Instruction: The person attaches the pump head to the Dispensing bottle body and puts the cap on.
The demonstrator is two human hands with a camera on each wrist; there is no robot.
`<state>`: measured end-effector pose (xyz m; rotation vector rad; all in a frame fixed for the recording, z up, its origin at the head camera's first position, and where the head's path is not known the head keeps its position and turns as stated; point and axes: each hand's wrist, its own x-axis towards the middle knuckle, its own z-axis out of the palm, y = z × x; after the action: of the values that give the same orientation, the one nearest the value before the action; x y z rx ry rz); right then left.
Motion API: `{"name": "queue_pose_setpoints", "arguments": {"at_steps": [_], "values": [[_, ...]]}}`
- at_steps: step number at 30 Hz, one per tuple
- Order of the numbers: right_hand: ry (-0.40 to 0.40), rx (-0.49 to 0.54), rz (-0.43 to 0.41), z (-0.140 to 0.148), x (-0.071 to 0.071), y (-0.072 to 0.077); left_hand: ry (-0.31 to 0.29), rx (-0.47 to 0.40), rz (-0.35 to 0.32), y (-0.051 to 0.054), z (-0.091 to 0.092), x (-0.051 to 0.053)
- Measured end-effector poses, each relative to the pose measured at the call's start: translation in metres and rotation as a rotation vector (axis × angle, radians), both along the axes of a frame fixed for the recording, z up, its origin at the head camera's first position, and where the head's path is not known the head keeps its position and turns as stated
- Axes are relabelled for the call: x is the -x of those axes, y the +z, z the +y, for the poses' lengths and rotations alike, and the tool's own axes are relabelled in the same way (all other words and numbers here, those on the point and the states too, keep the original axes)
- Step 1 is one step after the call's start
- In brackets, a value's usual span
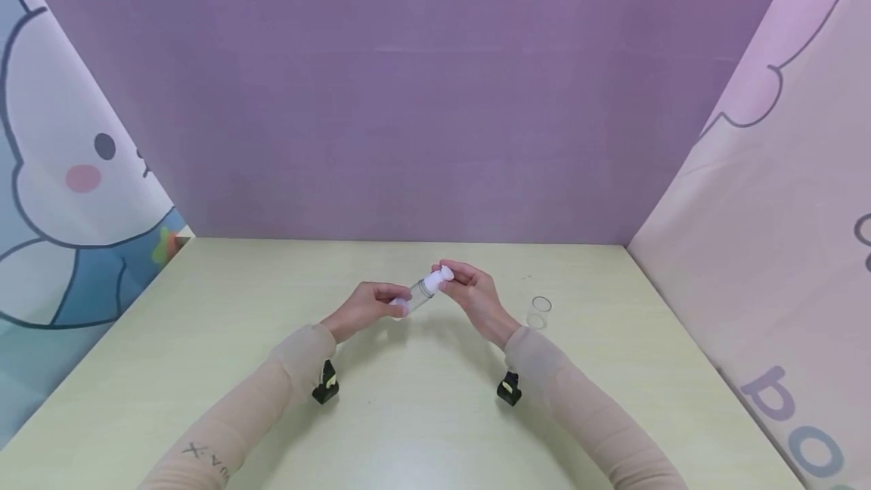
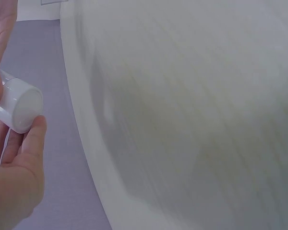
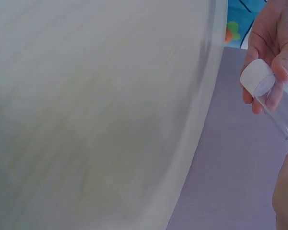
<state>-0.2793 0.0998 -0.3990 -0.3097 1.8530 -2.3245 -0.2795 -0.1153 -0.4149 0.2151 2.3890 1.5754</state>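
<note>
A see-through pump bottle (image 1: 418, 294) with a white pump top (image 1: 438, 277) is held tilted above the table, its top toward the upper right. My left hand (image 1: 364, 308) grips the lower end, where the white base (image 2: 28, 109) shows between thumb and fingers in the left wrist view. At the other end, my right hand (image 1: 475, 298) pinches the pump top between thumb and fingers. In the right wrist view the bottle's see-through body (image 3: 281, 112) spans the gap between both hands; the pump top is cut off there. A see-through cap (image 1: 538, 314) stands on the table beside my right wrist.
The pale wooden table (image 1: 422, 429) runs back to a purple panel (image 1: 408, 97). Printed panels flank it, a cartoon one (image 1: 88, 172) at left and a pale one (image 1: 769, 233) at right. Black wrist mounts (image 1: 326, 383) hang under both forearms.
</note>
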Motion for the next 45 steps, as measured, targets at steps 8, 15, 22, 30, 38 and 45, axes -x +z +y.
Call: {"name": "queue_pose_setpoints", "arguments": {"at_steps": [8, 15, 22, 30, 38, 45], "values": [[-0.032, -0.029, 0.005, -0.0019, 0.002, -0.0009, -0.001, -0.004, 0.007, -0.0002, -0.0021, 0.0007], [-0.044, -0.039, 0.003, -0.002, 0.0027, -0.0006, -0.006, -0.009, 0.01, -0.001, -0.002, 0.0023], [-0.052, -0.051, 0.011, -0.0023, 0.003, -0.0004, -0.002, -0.005, 0.007, 0.0015, -0.0023, 0.0012], [-0.073, -0.071, 0.004, -0.0025, 0.0022, 0.0003, -0.003, -0.009, 0.011, 0.0007, -0.002, 0.0025], [-0.097, -0.088, -0.002, -0.0018, 0.0033, -0.0016, -0.017, -0.015, 0.022, -0.0001, -0.0015, 0.0021], [-0.114, -0.11, 0.004, -0.0019, 0.0033, -0.0028, -0.018, -0.016, 0.022, -0.0016, -0.0015, 0.0029]]}}
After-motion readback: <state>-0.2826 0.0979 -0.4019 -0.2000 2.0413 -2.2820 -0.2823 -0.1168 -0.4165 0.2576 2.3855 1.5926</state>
